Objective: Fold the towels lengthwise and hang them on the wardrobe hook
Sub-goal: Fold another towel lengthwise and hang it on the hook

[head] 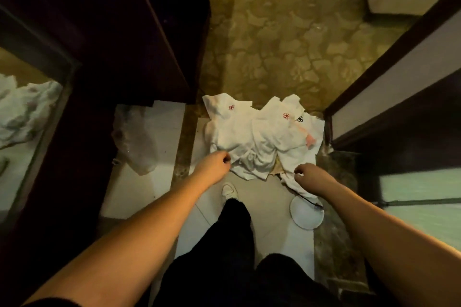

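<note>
dark trousers (pixel 234 244); plastic bag (pixel 136 142) beside towels (pixel 254 137).

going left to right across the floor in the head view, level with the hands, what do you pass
Crumpled clear plastic bag → left hand at the near edge of the pile of white towels with small red flower marks → right hand → dark wooden door frame.

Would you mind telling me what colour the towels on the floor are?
The towels are white, with small red embroidered flower motifs and one black one, seen in the head view.
</note>
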Tool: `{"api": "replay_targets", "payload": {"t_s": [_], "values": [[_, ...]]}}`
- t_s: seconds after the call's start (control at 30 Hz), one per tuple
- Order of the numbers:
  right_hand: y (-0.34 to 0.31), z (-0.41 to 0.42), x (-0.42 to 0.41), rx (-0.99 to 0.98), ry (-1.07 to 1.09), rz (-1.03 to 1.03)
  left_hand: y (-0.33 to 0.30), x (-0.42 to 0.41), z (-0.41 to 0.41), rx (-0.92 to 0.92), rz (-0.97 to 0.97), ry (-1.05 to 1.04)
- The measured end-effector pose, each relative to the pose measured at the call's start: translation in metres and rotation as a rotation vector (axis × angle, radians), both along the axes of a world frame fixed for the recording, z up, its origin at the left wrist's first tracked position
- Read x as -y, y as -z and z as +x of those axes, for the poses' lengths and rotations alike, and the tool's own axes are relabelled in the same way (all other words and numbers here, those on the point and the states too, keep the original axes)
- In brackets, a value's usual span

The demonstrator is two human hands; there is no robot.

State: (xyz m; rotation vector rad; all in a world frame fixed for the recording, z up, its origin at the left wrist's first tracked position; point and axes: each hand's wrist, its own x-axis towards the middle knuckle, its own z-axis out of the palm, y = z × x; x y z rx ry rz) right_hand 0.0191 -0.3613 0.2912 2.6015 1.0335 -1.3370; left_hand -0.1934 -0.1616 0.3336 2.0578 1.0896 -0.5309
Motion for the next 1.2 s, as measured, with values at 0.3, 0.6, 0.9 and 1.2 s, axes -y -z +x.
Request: {"api": "replay_targets", "payload": {"t_s": [0.3,0.6,0.9,1.2], "values": [[0.113,0.065,-0.077,-0.088,0.291,-0.026,0.117,-0.093,0.115,-0.074,-0.073,0.099],[0.306,0.123,-0.094,-0.182,0.583,0.012,0.301,-0.113,0.191,-0.112,-0.093,0.132],[0.458,0.184,-0.107,-0.382,1.314,0.173,0.452,-0.115,0.261,-0.019,-0.177,-0.173],[0.533,0.207,-0.104,-0.529,1.803,0.307,0.525,-0.119,0.288,0.029,-0.262,-0.387]]}}
